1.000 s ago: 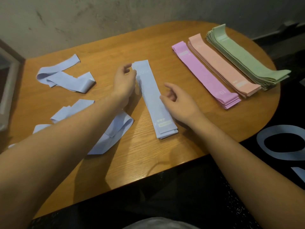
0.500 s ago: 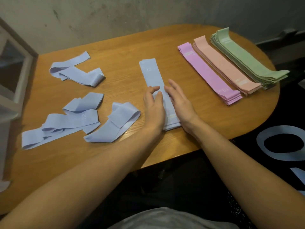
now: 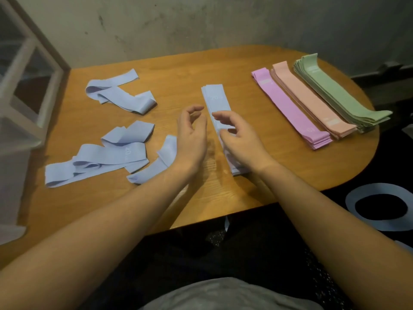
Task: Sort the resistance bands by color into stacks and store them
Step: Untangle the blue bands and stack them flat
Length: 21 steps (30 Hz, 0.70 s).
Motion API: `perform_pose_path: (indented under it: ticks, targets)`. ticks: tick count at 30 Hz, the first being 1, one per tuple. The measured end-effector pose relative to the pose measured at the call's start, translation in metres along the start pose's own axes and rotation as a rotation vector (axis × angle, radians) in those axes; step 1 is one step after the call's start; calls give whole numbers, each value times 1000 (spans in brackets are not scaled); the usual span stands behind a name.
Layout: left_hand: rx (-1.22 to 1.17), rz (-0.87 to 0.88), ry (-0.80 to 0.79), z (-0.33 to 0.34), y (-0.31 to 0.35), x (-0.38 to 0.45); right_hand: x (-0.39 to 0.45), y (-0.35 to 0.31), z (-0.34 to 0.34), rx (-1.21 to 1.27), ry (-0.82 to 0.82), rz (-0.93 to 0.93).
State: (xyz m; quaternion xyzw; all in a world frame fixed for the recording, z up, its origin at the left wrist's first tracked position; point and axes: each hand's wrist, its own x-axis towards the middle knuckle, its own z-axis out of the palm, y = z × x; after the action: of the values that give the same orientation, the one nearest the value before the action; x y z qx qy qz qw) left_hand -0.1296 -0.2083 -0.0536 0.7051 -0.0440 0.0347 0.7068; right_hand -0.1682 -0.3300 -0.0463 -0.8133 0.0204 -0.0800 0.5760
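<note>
Sitting at oval wooden table (image 3: 223,63), both forearms reaching in from near edge. Left hand (image 3: 192,136) hovering just left of the blue band stack (image 3: 215,101), fingers loosely curled, gripping nothing, thumb and forefinger apart. Right hand (image 3: 238,135) lying over the near half of that stack, fingers loosely bent above the top band; contact likely at fingertips, firm grip not showing, so reading as released. Stack lying flat at table centre, running away from the viewer, "20" printed near its far end, near end poking out under the right wrist.

Unsorted blue bands lying loose on left half of table: twisted one (image 3: 118,95) at far left, crumpled pile (image 3: 100,157) nearer the edge with "20" print showing, folded one (image 3: 156,162) just beside left wrist.

Sorted stacks lying side by side on right half, well apart from the hands: purple stack (image 3: 290,108), pink stack (image 3: 310,97) touching it, green stack (image 3: 339,92) at far right, thickest, hanging slightly over table edge.

White frame (image 3: 29,86) standing off left edge. Grey concrete wall (image 3: 201,23) behind.
</note>
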Motion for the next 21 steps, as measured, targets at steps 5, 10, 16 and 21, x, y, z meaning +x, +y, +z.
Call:
perform_pose_path:
  ticks: [5, 10, 16, 21]
  targets:
    - [29, 154, 47, -51, 12, 3, 0, -7, 25, -212, -147, -120]
    - [200, 326, 1, -99, -3, -1, 1, -13, 51, -283, -241, -245]
    - [183, 338, 26, -131, -23, -4, 8, -17, 78, -343, -377, -235]
    - [177, 238, 4, -137, -29, -10, 8, -24, 96, -332, -375, -204]
